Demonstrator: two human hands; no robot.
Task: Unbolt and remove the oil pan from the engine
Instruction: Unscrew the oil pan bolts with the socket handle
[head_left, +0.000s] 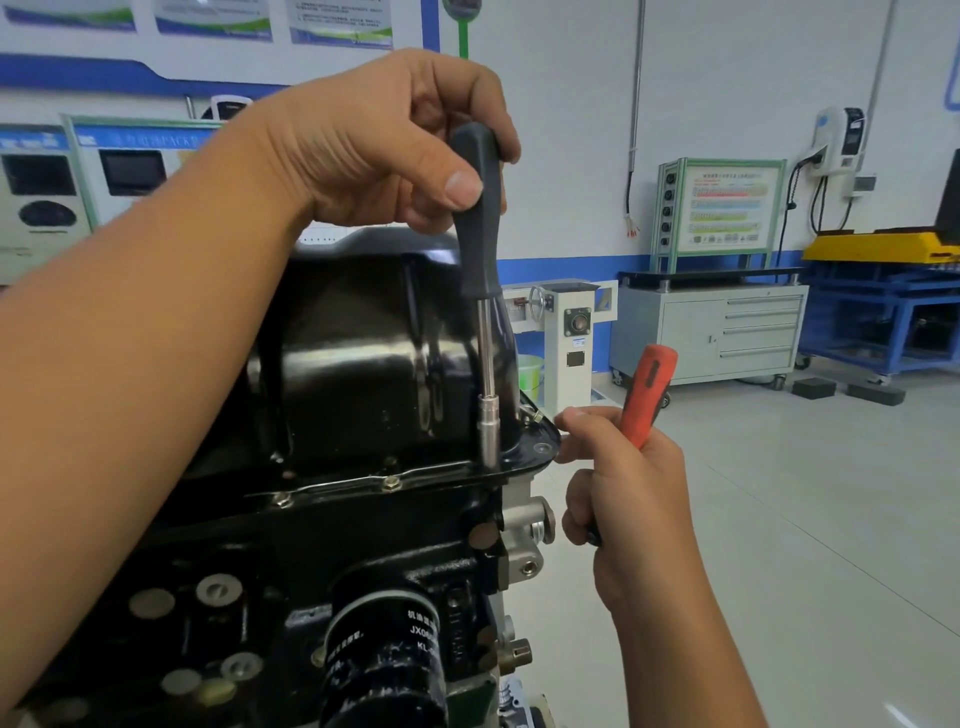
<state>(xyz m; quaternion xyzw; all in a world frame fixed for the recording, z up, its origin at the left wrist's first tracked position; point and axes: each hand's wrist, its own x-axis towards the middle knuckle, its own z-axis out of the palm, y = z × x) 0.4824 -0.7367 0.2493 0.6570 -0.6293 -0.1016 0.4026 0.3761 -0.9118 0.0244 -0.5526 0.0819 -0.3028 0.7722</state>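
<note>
The glossy black oil pan sits on top of the upturned black engine block, its flange running along the near edge with small bolts in it. My left hand grips the black handle of a socket driver held upright. Its chrome socket stands on the flange near the pan's right corner. My right hand holds a tool with an orange handle, while its thumb and forefinger touch the corner of the flange.
An oil filter sticks out of the block's near side. To the right lies open floor. Farther back stand a grey drawer cabinet, a blue and yellow lift table and a white stand.
</note>
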